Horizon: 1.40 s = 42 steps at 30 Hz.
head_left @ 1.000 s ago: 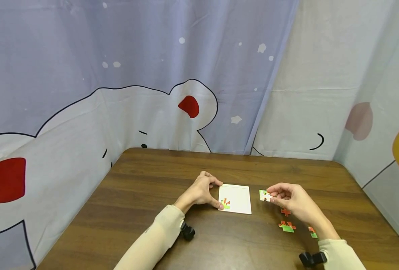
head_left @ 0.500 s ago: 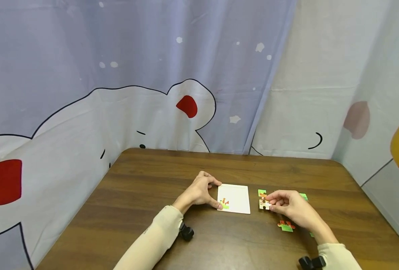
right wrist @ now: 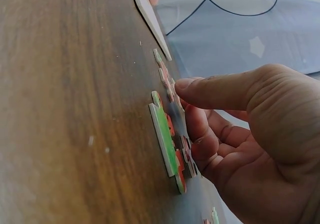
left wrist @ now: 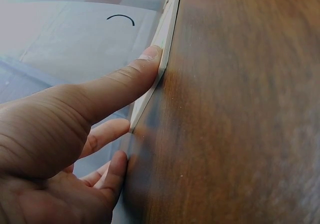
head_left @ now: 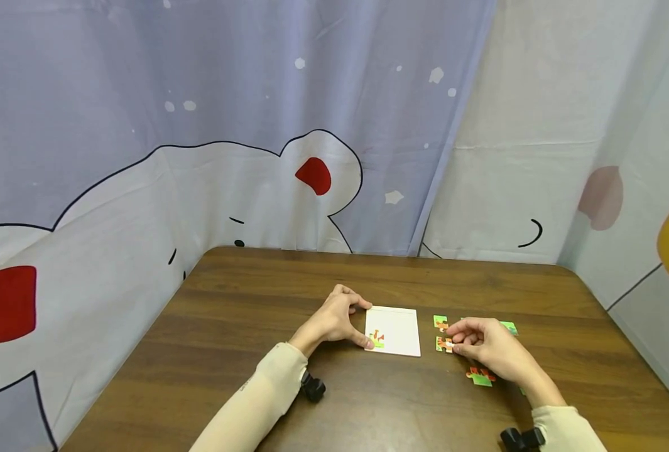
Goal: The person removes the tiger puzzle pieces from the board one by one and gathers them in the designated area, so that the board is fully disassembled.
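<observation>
My left hand (head_left: pixel 330 321) grips the left side of a white puzzle board (head_left: pixel 399 333), with the index finger at the far corner and the thumb at the near one. One green and red puzzle piece (head_left: pixel 376 341) sits in the board's near left corner, beside the thumb. In the left wrist view the thumb presses the rim of the board (left wrist: pixel 172 29). My right hand (head_left: pixel 489 351) pinches an orange and green puzzle piece (head_left: pixel 440 344) low over the table, right of the board. In the right wrist view its thumb touches the piece (right wrist: pixel 166 80).
A puzzle piece (head_left: pixel 440 322) lies just beyond the held one. A red and green piece (head_left: pixel 481 378) lies near my right wrist, and a green one (head_left: pixel 509 328) shows behind the hand. Other pieces are partly hidden. A patterned curtain (head_left: pixel 255 94) borders the wooden table (head_left: pixel 289 270).
My right hand has drawn the puzzle piece nearer to me and lowered it, turning its picture into view; the piece beyond is now uncovered. My left hand stays on the board.
</observation>
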### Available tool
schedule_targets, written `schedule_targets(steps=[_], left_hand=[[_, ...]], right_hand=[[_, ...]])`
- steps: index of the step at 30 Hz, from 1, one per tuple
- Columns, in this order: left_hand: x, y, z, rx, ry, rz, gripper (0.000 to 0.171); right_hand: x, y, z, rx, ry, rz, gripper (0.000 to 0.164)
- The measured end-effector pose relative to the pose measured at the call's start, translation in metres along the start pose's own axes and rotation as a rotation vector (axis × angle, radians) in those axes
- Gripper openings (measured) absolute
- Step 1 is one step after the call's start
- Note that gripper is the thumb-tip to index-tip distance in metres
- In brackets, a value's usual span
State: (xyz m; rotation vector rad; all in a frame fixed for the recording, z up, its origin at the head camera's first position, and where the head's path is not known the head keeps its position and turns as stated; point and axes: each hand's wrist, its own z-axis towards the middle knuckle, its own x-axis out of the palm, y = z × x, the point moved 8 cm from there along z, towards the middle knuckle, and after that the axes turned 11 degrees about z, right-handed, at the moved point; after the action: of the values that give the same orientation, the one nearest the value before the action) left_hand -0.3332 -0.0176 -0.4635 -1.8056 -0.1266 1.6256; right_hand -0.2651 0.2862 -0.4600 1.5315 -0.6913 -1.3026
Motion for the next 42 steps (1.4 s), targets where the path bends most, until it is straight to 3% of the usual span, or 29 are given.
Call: schedule_targets(steps=[12, 18, 23, 34, 42], left_hand=[[-0.002, -0.005, 0.004, 0.027, 0.005, 0.008, 0.079], [0.001, 0.000, 0.007, 0.080, -0.014, 0.046, 0.077], [-0.002, -0.004, 0.002, 0.058, 0.026, 0.032, 0.080], [-0.001, -0.007, -0.002, 0.046, 0.041, 0.037, 0.085], [0.000, -0.003, -0.003, 0.040, 0.043, 0.022, 0.091]], right_hand=[[-0.008, 0.010, 0.000, -0.026, -0.053, -0.025, 0.021], [-0.015, 0.024, 0.004, -0.085, -0.138, -0.027, 0.025], [-0.013, 0.038, 0.011, -0.125, -0.175, 0.004, 0.034], [0.009, 0.060, 0.031, -0.145, -0.162, 0.101, 0.038], [0.041, 0.067, 0.048, -0.152, -0.111, 0.178, 0.036]])
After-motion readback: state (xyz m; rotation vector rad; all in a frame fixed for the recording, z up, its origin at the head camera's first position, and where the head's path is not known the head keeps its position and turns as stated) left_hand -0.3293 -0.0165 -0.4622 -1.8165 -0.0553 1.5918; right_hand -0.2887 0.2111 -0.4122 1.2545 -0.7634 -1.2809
